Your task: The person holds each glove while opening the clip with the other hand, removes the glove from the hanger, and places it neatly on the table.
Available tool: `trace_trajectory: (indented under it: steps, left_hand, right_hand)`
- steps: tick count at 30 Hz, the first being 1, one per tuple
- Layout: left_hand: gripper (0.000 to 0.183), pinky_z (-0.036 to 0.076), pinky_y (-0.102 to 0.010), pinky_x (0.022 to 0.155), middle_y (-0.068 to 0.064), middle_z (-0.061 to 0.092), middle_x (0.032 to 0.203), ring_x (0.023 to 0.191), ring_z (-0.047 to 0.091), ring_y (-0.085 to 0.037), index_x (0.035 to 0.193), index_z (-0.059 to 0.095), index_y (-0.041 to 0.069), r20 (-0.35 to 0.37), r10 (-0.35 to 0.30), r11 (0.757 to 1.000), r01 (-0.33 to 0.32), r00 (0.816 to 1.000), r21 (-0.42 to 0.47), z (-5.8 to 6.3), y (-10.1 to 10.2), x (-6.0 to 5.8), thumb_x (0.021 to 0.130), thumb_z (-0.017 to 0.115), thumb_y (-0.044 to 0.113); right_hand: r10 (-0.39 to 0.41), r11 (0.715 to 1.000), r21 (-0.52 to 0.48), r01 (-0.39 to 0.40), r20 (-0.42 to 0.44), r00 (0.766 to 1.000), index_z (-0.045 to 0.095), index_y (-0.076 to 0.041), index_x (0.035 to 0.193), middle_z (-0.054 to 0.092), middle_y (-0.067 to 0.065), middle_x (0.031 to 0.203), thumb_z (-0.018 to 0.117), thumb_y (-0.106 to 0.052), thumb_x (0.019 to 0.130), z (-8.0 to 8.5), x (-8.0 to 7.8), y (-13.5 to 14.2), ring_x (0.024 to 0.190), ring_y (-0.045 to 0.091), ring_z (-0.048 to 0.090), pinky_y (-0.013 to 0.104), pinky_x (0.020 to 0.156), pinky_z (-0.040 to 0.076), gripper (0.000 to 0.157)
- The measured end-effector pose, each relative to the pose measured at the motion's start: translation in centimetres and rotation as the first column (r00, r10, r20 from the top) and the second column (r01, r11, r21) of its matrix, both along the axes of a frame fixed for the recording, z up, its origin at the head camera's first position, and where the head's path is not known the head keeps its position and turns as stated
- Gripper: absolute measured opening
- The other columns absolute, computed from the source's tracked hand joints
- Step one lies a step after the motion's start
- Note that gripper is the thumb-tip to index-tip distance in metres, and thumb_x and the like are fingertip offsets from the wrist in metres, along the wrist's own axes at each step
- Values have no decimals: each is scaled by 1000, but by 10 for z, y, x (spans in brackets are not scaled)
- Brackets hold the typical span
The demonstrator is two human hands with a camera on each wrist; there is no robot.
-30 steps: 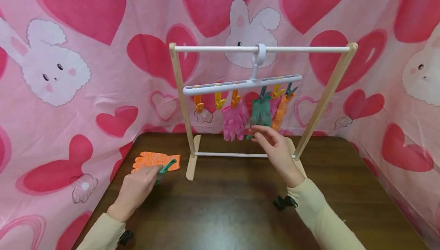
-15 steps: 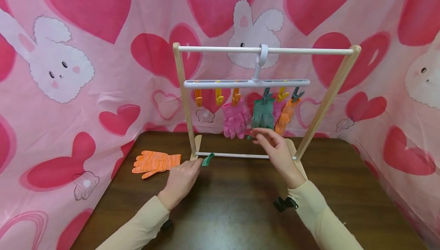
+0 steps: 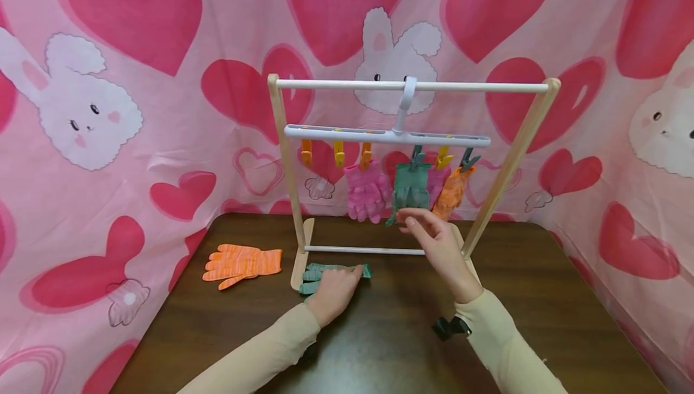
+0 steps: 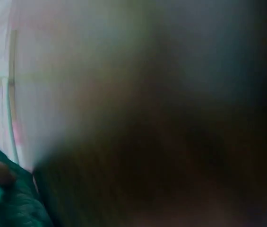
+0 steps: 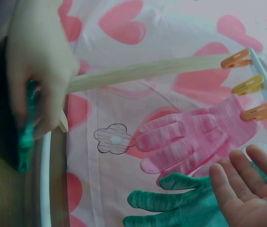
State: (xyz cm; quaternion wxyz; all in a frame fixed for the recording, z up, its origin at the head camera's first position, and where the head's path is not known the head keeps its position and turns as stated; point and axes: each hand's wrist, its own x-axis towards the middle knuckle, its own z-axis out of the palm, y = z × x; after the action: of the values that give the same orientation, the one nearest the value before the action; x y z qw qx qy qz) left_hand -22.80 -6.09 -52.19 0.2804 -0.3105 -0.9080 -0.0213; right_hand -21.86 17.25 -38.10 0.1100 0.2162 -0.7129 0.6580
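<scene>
My left hand (image 3: pixel 336 291) pinches a green knit glove (image 3: pixel 313 275) near its cuff, low over the table in front of the rack. Its finger ends lie to the left, partly covered by the hand; the left wrist view is mostly blurred. Beside a second green glove (image 3: pixel 410 186), hanging from a grey clothespin (image 3: pixel 417 159), is my right hand (image 3: pixel 441 252). The fingers are loosely bent, and the right wrist view shows the palm (image 5: pixel 261 208) holding nothing. Whether it touches the hanging glove I cannot tell. An orange glove (image 3: pixel 244 262) lies flat on the table's left.
A wooden rack (image 3: pixel 289 165) with white rods carries a white hanger (image 3: pixel 379 135). A pink glove (image 3: pixel 367 192), another pink glove (image 3: pixel 438 183) and an orange one (image 3: pixel 452 194) hang from it. The leftmost orange clothespin (image 3: pixel 306 154) and a yellow clothespin (image 3: pixel 338 152) hold nothing.
My left hand has carried the green glove rightward from above the orange glove to the table before the rack. The right hand stays by the hanging green glove. The hanger swung slightly.
</scene>
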Motion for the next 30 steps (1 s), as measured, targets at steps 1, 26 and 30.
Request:
trace_trajectory:
  steps: [1, 26, 30]
  left_hand:
    - [9, 52, -33, 46, 2, 71, 78, 64, 68, -16, 91, 67, 13, 39, 2, 1000, -2, 999, -7, -2, 2, 2, 93, 75, 11]
    - [14, 60, -39, 73, -13, 71, 107, 95, 70, -28, 109, 73, 5, 418, -127, 988, 75, 899, 138, 22, 10, 3, 95, 71, 2]
    - [10, 58, -39, 71, -11, 71, 102, 90, 69, -25, 107, 73, 6, 444, -129, 960, -1, 887, 280, 40, 3, -6, 98, 70, 10]
  right_hand:
    - [2, 1000, 4, -2, -4, 1000, 62, 12, 129, 64, 32, 127, 56, -5, 107, 0, 0, 0, 112, 11, 68, 27, 96, 55, 29]
    - [16, 1000, 18, -16, 8, 1000, 64, 10, 129, 62, 32, 130, 57, -7, 107, 9, -5, -4, 113, 10, 67, 26, 95, 55, 29]
    - [15, 1000, 24, -15, -2, 1000, 64, 9, 129, 64, 31, 128, 58, -7, 106, 12, -6, -4, 114, 19, 67, 27, 96, 55, 28]
